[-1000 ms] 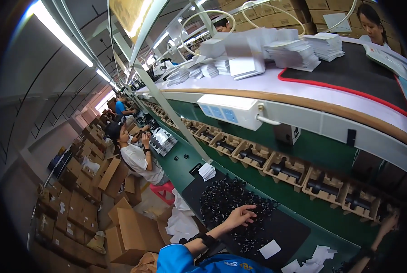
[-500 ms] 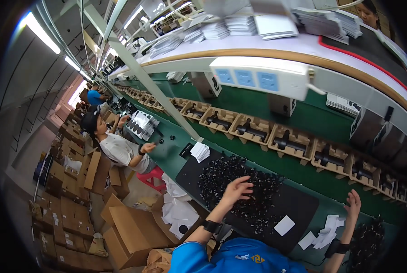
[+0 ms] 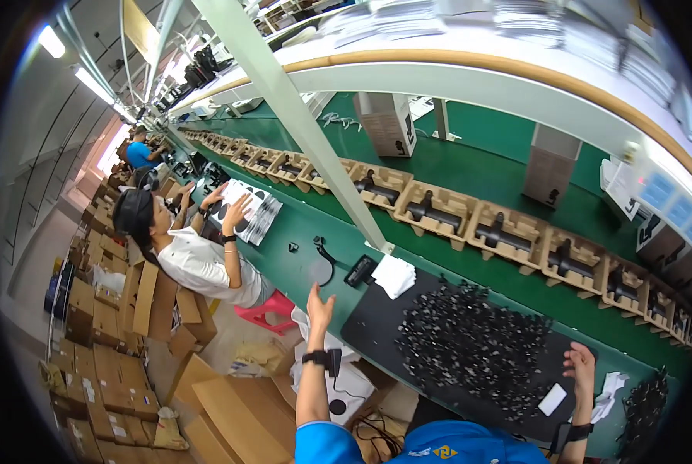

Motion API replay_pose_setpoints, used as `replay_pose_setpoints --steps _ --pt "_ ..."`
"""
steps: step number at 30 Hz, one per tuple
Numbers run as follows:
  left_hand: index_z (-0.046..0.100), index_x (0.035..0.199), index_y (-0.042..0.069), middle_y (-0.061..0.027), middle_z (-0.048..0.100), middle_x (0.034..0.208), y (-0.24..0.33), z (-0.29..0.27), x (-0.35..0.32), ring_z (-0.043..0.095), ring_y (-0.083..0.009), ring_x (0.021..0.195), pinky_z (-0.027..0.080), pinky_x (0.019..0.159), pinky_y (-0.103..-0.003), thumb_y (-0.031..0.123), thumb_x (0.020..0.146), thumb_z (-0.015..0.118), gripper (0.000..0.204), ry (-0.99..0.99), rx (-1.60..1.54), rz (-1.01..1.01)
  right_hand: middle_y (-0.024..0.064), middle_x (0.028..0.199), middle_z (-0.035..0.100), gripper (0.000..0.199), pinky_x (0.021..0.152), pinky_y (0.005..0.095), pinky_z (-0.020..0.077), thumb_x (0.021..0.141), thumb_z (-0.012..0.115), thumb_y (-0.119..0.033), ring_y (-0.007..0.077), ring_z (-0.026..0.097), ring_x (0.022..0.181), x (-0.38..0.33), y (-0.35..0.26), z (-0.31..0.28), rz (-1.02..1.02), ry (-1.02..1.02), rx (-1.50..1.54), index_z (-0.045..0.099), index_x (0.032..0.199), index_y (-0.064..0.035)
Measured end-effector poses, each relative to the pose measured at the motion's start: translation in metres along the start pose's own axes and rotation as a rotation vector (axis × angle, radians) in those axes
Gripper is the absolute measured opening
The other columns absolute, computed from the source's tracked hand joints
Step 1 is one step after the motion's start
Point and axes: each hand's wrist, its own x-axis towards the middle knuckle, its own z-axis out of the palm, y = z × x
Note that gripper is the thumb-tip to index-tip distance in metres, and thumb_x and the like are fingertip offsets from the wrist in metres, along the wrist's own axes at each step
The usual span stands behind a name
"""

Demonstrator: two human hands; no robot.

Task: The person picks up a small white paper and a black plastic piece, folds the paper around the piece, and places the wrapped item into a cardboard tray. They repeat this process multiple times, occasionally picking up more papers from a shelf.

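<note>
So there's this big heap of small black parts sitting on a black mat at the near edge of the green workbench, right in front of the person. The right hand is resting at the heap's right edge, fingers loosely curled, and I can't really tell if it's gripping any of the pieces. A small white card is lying on the mat just beside that hand. The left hand is hanging up in the air off to the left of the mat, fingers spread and holding nothing, with a dark watch sitting on the wrist.

Just past the mat's far corner, a stack of white paper is sitting next to a small black device. Further back, a row of cardboard trays with black tools in them is running along the belt. Off to the left, a co-worker in a white shirt is handling flat white packs, with cardboard boxes piling up on the floor behind.
</note>
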Motion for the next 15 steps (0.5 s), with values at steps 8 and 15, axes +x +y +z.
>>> replay_pose_setpoints --steps 8,15 --pt "0.045 0.124 0.001 -0.0168 0.064 0.097 -0.007 0.064 0.130 0.063 -0.0288 0.091 0.047 0.079 -0.035 0.016 0.077 0.066 0.054 -0.276 -0.215 -0.292 0.0057 0.083 0.063 0.025 0.042 0.0230 0.0491 0.087 0.050 -0.009 0.0100 0.058 0.061 -0.050 -0.006 0.070 0.116 0.113 -0.087 0.054 0.111 -0.0036" --pt "0.059 0.088 -0.003 -0.0087 0.065 0.080 0.058 0.026 0.121 0.059 -0.0109 0.072 0.049 0.070 -0.027 0.011 0.082 0.065 0.016 -0.250 -0.543 -0.116 0.0059 0.084 0.067 0.022 0.063 0.0249 0.0517 0.086 0.054 -0.013 0.0146 0.064 0.073 -0.048 -0.036 0.224 -0.112 -0.097 -0.253 0.060 0.106 -0.0055"
